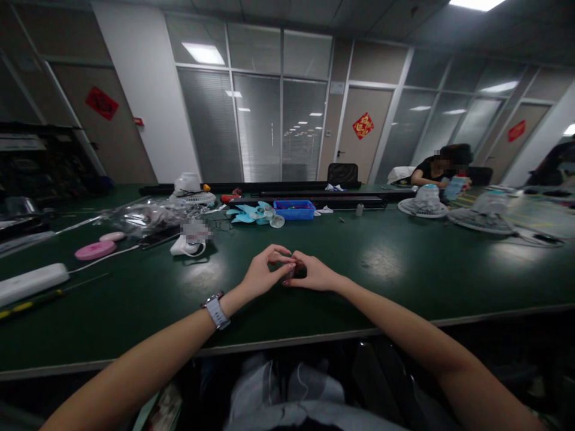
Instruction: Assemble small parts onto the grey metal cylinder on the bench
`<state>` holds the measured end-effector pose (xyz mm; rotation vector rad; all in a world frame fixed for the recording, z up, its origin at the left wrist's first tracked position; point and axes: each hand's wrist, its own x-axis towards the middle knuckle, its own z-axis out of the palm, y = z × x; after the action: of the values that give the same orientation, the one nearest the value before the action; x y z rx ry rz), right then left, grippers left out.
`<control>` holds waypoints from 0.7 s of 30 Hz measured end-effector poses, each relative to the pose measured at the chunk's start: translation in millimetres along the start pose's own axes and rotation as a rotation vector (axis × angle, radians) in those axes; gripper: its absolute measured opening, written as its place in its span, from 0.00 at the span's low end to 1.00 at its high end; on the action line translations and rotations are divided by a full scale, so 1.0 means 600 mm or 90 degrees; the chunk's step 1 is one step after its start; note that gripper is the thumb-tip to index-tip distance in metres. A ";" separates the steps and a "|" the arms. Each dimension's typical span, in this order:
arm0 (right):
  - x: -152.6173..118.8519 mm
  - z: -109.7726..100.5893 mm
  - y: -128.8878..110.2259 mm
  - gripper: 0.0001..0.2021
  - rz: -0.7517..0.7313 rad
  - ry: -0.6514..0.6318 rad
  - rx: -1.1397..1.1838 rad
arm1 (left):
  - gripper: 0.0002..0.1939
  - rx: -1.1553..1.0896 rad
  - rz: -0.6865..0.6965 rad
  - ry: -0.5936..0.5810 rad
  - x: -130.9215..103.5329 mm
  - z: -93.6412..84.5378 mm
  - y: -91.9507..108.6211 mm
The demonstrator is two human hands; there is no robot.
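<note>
Over the green tabletop [251, 317], my left hand [266, 270] and my right hand [317, 273] meet, their fingertips touching. The fingers of both are curled and pinched together. Between them a small, dark reddish thing [293, 269] partly shows; the fingers hide most of it and its kind is unclear. A wristwatch with a pale strap [217, 312] is on my left wrist. Beyond my hands lie light blue fan blades [254, 212] and a blue plastic bin [294, 209] holding small parts.
To the left are a white power strip [33, 284], a yellow-handled screwdriver [31, 304], a pink round thing [95, 250] and clear plastic bags [146, 215]. White fan parts [423, 203] stand at the right. A person [442, 167] works at the far right, holding something bluish.
</note>
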<state>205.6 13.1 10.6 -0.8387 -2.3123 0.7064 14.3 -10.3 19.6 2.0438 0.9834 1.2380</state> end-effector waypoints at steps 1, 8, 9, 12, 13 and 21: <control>0.000 -0.001 -0.001 0.21 -0.001 -0.001 -0.003 | 0.16 0.008 -0.001 0.013 0.000 0.000 0.000; 0.001 0.000 -0.002 0.22 0.008 -0.013 0.013 | 0.14 0.034 0.025 0.112 0.002 0.003 0.003; 0.001 0.000 -0.001 0.22 0.009 -0.013 0.013 | 0.13 0.039 0.031 0.129 0.003 0.002 0.001; 0.000 0.001 -0.001 0.21 0.002 -0.016 0.026 | 0.11 0.077 0.020 0.154 0.005 -0.005 -0.013; 0.000 0.002 -0.001 0.21 0.000 -0.019 0.033 | 0.10 0.100 0.005 0.149 0.005 -0.008 -0.021; -0.001 0.001 0.002 0.22 0.009 -0.014 0.031 | 0.13 0.182 -0.143 -0.033 -0.002 -0.018 -0.073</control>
<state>205.7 13.2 9.4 -0.8290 -2.3005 0.7783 -9.3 14.9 -9.2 2.0923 1.3874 0.9678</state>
